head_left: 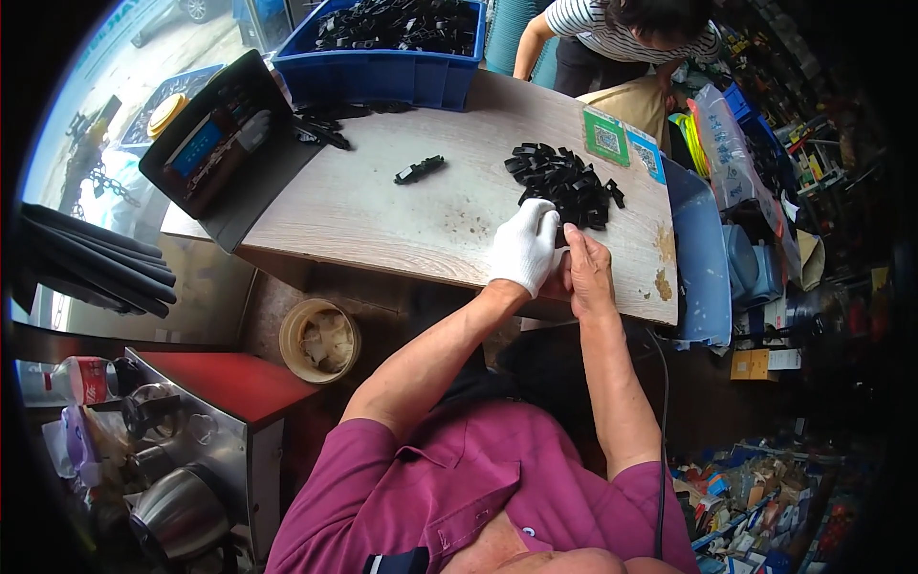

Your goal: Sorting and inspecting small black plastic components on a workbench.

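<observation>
My left hand (524, 245), in a white knit glove, and my bare right hand (586, 271) meet at the near edge of the wooden-topped table (382, 220). Both have their fingers pinched together, the tips almost touching. Whatever lies between them is too small or too hidden to make out. Just beyond my fingertips is a pile of small black plastic parts (559, 180), some loose at its right side. A longer black piece (421, 169) lies alone further left on the tabletop.
A blue crate (382, 77) full of black parts stands at the far edge, beside a propped tablet (215, 143). Across the table sits another person (622, 38). A blue chair (698, 249) adjoins the right side. A round bin (319, 341) stands below, left.
</observation>
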Available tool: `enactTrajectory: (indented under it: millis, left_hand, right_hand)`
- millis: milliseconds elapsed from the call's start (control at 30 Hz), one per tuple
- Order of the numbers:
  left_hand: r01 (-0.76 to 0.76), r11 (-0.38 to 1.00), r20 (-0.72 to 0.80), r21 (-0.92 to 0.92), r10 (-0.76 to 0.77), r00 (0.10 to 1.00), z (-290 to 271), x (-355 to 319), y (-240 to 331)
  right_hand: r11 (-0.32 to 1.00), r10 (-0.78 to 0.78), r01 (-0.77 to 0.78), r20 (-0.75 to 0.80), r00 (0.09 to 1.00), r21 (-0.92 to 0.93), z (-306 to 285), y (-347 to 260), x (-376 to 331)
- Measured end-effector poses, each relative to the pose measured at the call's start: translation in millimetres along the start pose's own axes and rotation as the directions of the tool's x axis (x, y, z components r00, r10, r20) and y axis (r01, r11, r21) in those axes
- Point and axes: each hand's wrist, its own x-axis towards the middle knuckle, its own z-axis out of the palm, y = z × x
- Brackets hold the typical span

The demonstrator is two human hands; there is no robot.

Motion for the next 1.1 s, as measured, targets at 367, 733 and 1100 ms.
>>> enactTrajectory:
  millis: [367, 733, 1100]
  left_hand:
    - [0.254, 0.967, 0.121, 0.001, -0.253, 0.960, -5.5, 16.0, -5.1]
    - [-0.147, 0.471, -0.019, 0.870, 0.330, 0.944, -133.2, 68.4, -16.0]
    - [-0.232, 0.946, 0.252, 0.228, 0.173, 0.952, -96.2, 15.2, -1.6]
  right_hand:
    - [0.996, -0.048, 0.052, 0.053, 0.997, -0.077, 4.9, -2.2, -0.3]
    - [0.995, 0.040, -0.034, -0.064, 0.997, 0.095, 20.1, -9.1, -10.9]
    - [0.967, 0.124, -0.087, -0.147, 0.981, 0.239, 21.9, -14.7, -12.3]
